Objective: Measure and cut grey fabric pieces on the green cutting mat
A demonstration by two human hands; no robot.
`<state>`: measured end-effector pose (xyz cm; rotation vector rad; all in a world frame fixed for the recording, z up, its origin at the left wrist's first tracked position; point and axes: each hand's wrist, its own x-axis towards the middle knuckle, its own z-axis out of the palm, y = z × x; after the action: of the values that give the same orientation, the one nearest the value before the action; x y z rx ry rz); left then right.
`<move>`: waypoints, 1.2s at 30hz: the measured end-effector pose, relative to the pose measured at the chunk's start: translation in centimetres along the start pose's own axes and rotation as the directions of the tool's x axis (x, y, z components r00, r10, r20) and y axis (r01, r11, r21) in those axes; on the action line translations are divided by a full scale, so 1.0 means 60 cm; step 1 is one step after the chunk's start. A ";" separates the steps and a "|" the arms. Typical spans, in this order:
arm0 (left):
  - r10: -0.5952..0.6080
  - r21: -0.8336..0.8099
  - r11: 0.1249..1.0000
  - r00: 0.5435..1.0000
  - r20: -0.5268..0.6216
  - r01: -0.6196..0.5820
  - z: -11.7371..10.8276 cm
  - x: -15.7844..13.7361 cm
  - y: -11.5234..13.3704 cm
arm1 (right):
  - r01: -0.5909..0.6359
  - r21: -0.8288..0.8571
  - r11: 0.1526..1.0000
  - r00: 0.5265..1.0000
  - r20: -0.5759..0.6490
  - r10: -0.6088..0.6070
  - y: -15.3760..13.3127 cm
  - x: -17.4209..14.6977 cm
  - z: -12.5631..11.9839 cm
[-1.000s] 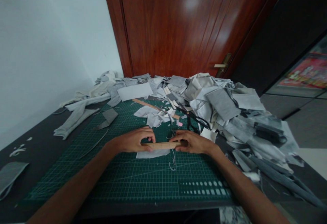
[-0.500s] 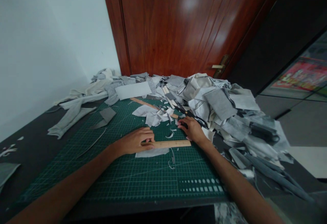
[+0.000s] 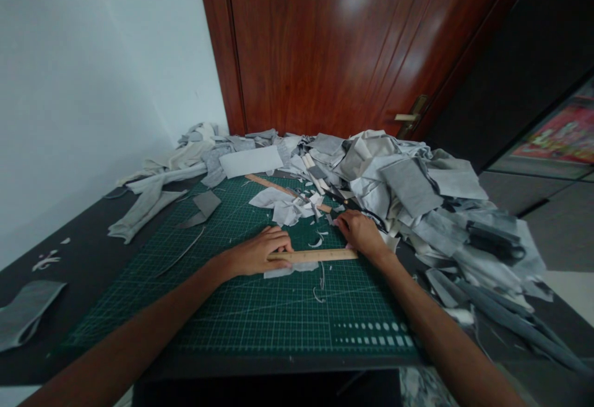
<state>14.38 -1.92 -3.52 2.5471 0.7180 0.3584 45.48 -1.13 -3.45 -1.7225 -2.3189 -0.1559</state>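
My left hand (image 3: pixel 263 251) is closed on the left end of a wooden ruler (image 3: pixel 325 255), thumb along the near edge and fingers bent over the far side. Beneath the ruler, a light grey cloth piece (image 3: pixel 279 273) sticks out on my side. My right hand (image 3: pixel 364 234) is beside the ruler's right end, with its thumb close to the wood. Its fingers are bent and pressed together; what they hold, if anything, is hidden. Just beyond it lie black-handled scissors (image 3: pixel 346 201). Thin curled offcuts (image 3: pixel 318 240) are scattered between my hands.
A green cutting mat (image 3: pixel 241 326) covers much of the dark table. Cloth scraps (image 3: pixel 283 204) and a second wooden ruler (image 3: pixel 269 184) lie ahead. Heaped grey fabric (image 3: pixel 408 187) fills the right and back. Folded cloth (image 3: pixel 32 308) lies at left; a wooden door (image 3: pixel 315 42) stands behind.
The whole view has shifted, so everything appears farther right. Less of the cloth shows below the ruler, and it has slid slightly right. Both hands stay at the ruler's ends.
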 end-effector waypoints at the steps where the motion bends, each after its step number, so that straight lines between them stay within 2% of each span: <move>1: -0.009 0.008 1.000 1.000 -0.013 0.009 0.003 0.004 0.000 | -0.004 0.014 1.000 1.000 -0.008 0.004 0.003 0.002 0.001; 3: -0.020 0.030 0.999 0.999 -0.045 0.021 0.009 0.014 0.001 | -0.042 0.065 0.997 0.998 -0.053 0.045 0.010 0.005 0.003; 6: 0.012 0.085 0.996 0.993 -0.115 -0.002 0.020 0.030 0.004 | -0.091 0.215 0.972 0.972 -0.192 0.133 0.022 0.011 0.004; 8: 0.054 0.119 0.992 0.989 -0.135 -0.037 0.024 0.038 0.009 | -0.012 0.342 0.940 0.952 -0.282 0.115 0.024 0.013 0.006; 11: 0.075 0.107 0.992 0.987 -0.139 -0.060 0.023 0.041 0.016 | 0.178 0.469 0.865 0.939 -0.344 -0.007 0.016 0.013 0.016; 14: 0.065 0.072 0.996 0.989 -0.132 -0.056 0.015 0.037 0.020 | 0.291 0.544 0.787 0.936 -0.331 -0.117 0.001 0.012 0.030; 16: 0.060 0.071 0.996 0.992 -0.112 -0.052 0.009 0.033 0.020 | 0.313 0.573 0.758 0.940 -0.302 -0.160 -0.007 0.011 0.035; 20: 0.036 0.097 0.995 0.996 -0.078 -0.028 0.006 0.023 0.017 | 0.287 0.555 0.781 0.956 -0.218 -0.196 -0.009 0.006 0.037; 24: 0.017 0.083 0.996 0.995 -0.096 -0.010 0.012 0.016 0.015 | 0.269 0.499 0.824 0.963 -0.112 -0.247 -0.003 -0.001 0.037; 27: -0.001 0.024 1.000 0.992 -0.123 0.004 0.017 0.017 0.012 | 0.255 0.518 0.817 0.967 -0.112 -0.231 -0.006 -0.004 0.035; 32: 0.032 -0.019 0.999 0.991 -0.128 -0.035 0.021 0.025 0.003 | 0.372 0.565 0.737 0.928 -0.213 -0.305 -0.040 -0.011 0.014; 36: 0.048 -0.039 0.998 0.983 -0.178 -0.056 0.026 0.030 -0.004 | 0.433 0.611 0.662 0.889 -0.170 -0.425 -0.074 -0.025 0.002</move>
<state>16.31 -1.32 -4.77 2.5183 0.7004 0.6181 41.62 -3.80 -3.69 -0.8190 -2.3349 0.4940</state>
